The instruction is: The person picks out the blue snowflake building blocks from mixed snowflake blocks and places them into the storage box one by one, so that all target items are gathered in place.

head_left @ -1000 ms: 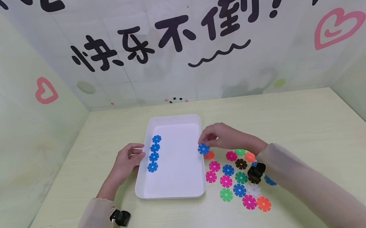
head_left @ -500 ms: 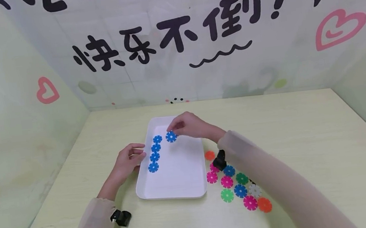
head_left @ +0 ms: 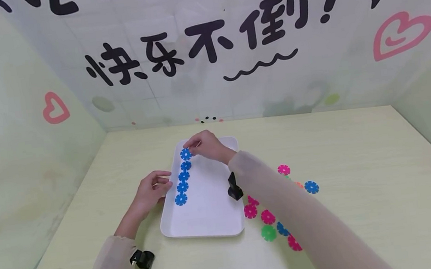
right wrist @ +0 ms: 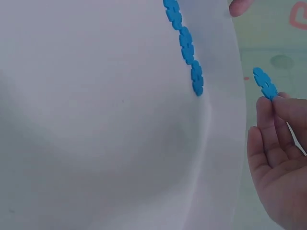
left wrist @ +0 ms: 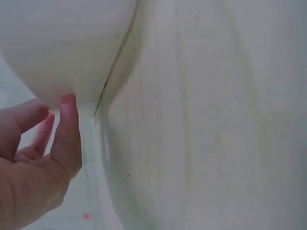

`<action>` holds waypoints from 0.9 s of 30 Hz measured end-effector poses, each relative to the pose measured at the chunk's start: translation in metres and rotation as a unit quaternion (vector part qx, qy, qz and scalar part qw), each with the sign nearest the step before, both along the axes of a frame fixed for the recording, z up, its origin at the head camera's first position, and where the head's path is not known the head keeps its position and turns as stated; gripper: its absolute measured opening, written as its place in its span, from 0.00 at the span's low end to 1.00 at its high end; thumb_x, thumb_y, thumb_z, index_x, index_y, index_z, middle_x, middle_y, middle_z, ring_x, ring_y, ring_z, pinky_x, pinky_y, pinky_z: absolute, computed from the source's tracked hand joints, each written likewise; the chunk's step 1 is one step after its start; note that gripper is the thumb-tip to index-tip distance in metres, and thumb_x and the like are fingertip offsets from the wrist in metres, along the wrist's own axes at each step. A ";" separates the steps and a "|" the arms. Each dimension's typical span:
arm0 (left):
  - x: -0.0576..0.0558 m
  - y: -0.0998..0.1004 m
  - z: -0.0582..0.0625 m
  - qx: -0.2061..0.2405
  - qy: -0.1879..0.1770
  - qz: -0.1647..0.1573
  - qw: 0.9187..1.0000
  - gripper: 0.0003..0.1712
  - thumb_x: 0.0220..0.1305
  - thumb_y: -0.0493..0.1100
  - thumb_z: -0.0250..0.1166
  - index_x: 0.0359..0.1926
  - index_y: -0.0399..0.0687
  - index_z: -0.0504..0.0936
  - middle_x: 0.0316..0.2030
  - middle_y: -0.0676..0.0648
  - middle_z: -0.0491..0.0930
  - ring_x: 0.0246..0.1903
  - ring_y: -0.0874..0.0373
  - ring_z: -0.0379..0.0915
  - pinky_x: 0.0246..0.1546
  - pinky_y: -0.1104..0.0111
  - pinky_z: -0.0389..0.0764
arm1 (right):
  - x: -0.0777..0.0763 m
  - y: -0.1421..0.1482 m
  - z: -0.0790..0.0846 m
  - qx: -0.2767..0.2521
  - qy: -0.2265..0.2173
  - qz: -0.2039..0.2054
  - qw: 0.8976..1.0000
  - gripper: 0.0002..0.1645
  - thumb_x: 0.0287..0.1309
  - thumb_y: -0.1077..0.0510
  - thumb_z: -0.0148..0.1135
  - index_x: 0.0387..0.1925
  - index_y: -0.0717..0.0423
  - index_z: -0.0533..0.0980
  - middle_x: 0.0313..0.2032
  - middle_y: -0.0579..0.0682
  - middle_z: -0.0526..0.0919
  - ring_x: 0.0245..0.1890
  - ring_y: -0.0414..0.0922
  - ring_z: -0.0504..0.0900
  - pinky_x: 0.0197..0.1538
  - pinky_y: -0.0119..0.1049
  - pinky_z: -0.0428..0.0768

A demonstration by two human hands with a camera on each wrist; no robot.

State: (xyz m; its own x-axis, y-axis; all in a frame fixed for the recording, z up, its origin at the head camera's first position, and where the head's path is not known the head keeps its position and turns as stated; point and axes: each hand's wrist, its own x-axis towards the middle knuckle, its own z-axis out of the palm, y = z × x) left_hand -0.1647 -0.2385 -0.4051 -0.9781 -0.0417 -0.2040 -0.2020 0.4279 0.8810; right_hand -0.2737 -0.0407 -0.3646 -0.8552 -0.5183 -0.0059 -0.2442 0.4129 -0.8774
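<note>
A white tray (head_left: pixel 212 214) lies on the table, with a column of blue snowflake discs (head_left: pixel 183 187) along its left side. My right hand (head_left: pixel 206 146) pinches another blue disc (head_left: pixel 186 154) between thumb and fingertips at the far end of that column. In the right wrist view the held disc (right wrist: pixel 265 84) tilts up from the fingertips, off the tray's surface. At the tray's left edge my left hand (head_left: pixel 151 193) holds the rim. The left wrist view shows its thumb and fingertips (left wrist: pixel 69 103) at the tray's outer wall (left wrist: pixel 72 57).
Right of the tray lie several loose snowflake discs in pink (head_left: pixel 268 217), green (head_left: pixel 268 233) and blue (head_left: pixel 311 187). My right sleeve (head_left: pixel 287 201) covers part of them. A printed cloth wall (head_left: pixel 211 95) closes off the table's far edge.
My right hand has carried the blue disc left from the tray's right edge, across the tray, to the far end of the column. The left hand stays at the rim.
</note>
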 end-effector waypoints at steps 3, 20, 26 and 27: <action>0.001 -0.001 0.000 0.002 0.001 -0.001 1.000 0.21 0.64 0.41 0.58 0.57 0.43 0.68 0.47 0.39 0.71 0.40 0.48 0.73 0.36 0.64 0.79 | -0.003 -0.008 -0.011 -0.009 -0.020 -0.034 0.999 0.11 0.57 0.66 0.60 0.42 0.58 0.81 0.34 0.50 0.82 0.32 0.41 0.80 0.38 0.28 0.77; 0.001 0.002 0.000 0.005 0.000 -0.002 1.000 0.20 0.64 0.40 0.58 0.56 0.43 0.69 0.46 0.39 0.71 0.40 0.49 0.74 0.35 0.64 0.80 | -0.011 -0.021 -0.047 -0.054 -0.047 -0.154 0.986 0.12 0.54 0.68 0.60 0.42 0.61 0.81 0.41 0.53 0.82 0.46 0.47 0.76 0.54 0.36 0.72; 0.001 0.001 0.001 0.005 0.001 0.000 1.000 0.19 0.64 0.39 0.58 0.56 0.43 0.69 0.46 0.39 0.71 0.39 0.49 0.74 0.34 0.64 0.79 | -0.012 -0.027 -0.047 -0.040 -0.046 -0.157 0.986 0.12 0.55 0.69 0.59 0.42 0.62 0.80 0.42 0.54 0.82 0.49 0.48 0.75 0.56 0.37 0.70; 0.001 0.001 0.000 0.006 0.001 0.001 1.000 0.19 0.64 0.39 0.58 0.56 0.43 0.69 0.46 0.39 0.71 0.39 0.49 0.74 0.34 0.64 0.79 | -0.012 -0.028 -0.046 -0.035 -0.045 -0.156 0.986 0.12 0.55 0.69 0.59 0.43 0.62 0.80 0.42 0.54 0.82 0.49 0.48 0.75 0.56 0.37 0.70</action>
State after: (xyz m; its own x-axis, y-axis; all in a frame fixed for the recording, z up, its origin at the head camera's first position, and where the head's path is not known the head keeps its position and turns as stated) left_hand -0.1641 -0.2376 -0.4046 -0.9783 -0.0418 -0.2031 -0.2018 0.4167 0.8863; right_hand -0.2858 -0.0686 -0.4109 -0.9709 -0.2311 -0.0635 -0.0338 0.3941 -0.9184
